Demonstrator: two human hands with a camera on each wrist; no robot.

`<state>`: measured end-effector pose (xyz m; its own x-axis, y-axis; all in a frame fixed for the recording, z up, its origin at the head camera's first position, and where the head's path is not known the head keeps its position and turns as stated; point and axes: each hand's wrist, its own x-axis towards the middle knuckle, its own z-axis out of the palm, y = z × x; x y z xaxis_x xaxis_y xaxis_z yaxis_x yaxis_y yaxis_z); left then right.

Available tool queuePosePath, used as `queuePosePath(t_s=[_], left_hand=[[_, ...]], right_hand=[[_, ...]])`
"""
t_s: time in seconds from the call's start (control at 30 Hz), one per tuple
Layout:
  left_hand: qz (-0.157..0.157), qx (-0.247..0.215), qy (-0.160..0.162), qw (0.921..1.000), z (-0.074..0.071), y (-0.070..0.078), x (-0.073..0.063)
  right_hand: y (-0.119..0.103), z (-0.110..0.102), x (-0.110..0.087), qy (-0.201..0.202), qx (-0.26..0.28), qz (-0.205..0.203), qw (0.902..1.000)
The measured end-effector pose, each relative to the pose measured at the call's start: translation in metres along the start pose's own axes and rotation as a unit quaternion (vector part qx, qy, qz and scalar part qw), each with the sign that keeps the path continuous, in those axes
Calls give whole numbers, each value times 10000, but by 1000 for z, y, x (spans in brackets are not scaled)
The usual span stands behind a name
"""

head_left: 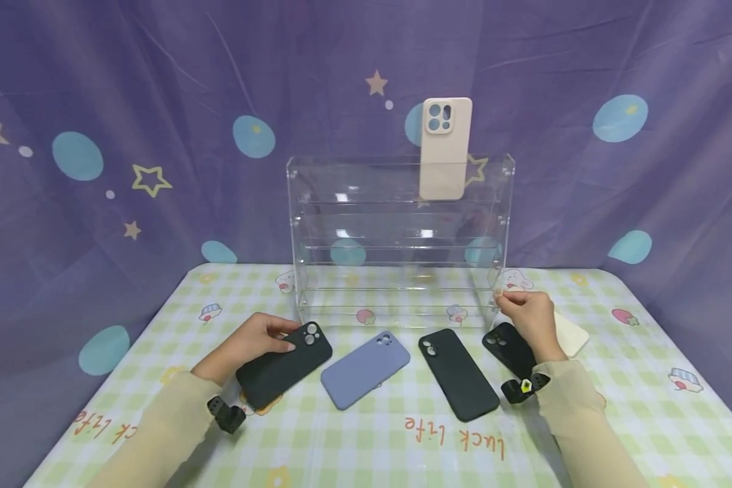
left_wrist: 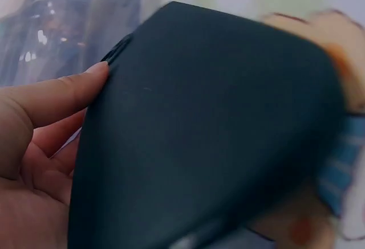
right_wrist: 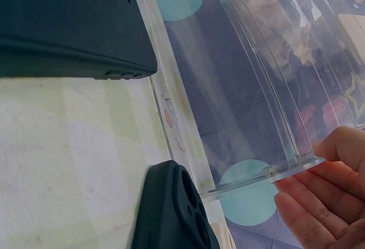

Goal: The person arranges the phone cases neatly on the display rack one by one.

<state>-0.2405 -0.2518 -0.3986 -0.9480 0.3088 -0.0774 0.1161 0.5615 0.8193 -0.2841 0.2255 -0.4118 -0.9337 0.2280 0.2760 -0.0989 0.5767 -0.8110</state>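
My left hand [head_left: 259, 337] holds a dark phone case [head_left: 280, 376] by its upper edge, at the front left of a clear tiered acrylic rack [head_left: 400, 254]. Close up in the left wrist view, the thumb lies along the rim of the case [left_wrist: 211, 112] and the other fingers are partly hidden behind it. My right hand [head_left: 531, 318] pinches the lower right side panel of the rack, thumb on one face and fingers on the other, as the right wrist view shows at the panel edge [right_wrist: 296, 169]. A cream phone case [head_left: 445, 152] stands upright on the top tier.
On the checked tablecloth [head_left: 366, 461] lie a lavender-blue phone case [head_left: 364, 371], a dark case [head_left: 459, 376] and another dark case [head_left: 507, 347] beneath the right wrist. An off-white case [head_left: 571, 335] is partly covered by the right hand. A purple curtain [head_left: 341, 54] hangs behind.
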Motion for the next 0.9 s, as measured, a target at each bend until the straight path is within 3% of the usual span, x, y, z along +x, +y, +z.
queuePosePath(t_s=[0.2,0.37,0.53,0.67,0.9], left_hand=[[-18,-261,-385,9989,-12,7,-1],[-26,-326,-492,9983,-22,17,-3],[41,-255,-307,9992,-34,35,-4],[229,112,-49,9997,-41,55,0],[299,168,468,9983,-42,94,12]], right_hand=[[1,-1,0,47,-55,-16,10000],[2,0,1,46,-50,-23,10000],[3,1,2,24,-185,-47,9998],[2,0,1,3,-250,-64,9997],[0,-2,1,-50,-184,-56,9998]])
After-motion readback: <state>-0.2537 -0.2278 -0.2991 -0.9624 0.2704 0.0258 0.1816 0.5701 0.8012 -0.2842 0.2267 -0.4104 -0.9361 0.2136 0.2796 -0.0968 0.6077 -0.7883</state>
